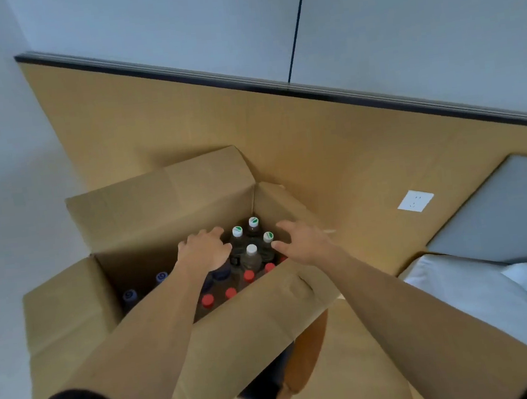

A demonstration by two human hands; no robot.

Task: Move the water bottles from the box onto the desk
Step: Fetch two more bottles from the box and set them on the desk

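An open cardboard box [147, 218] stands below me with its flaps spread. Inside stand several upright bottles: white-and-green capped ones [253, 222] at the far right, a plain white-capped one [251, 250] in the middle, red-capped ones [207, 300] along the near wall and dark-capped ones [130, 295] at the left. My left hand [205, 249] hovers over the bottles left of the white caps, fingers curled and holding nothing. My right hand [302, 239] reaches in from the right with fingers spread, its thumb near a white-and-green cap.
A tan wood wall panel [281, 132] with a dark top ledge rises behind the box. A white wall socket [415, 200] sits on it to the right. A bed with white bedding [492, 289] and a grey headboard [511, 215] is at the right.
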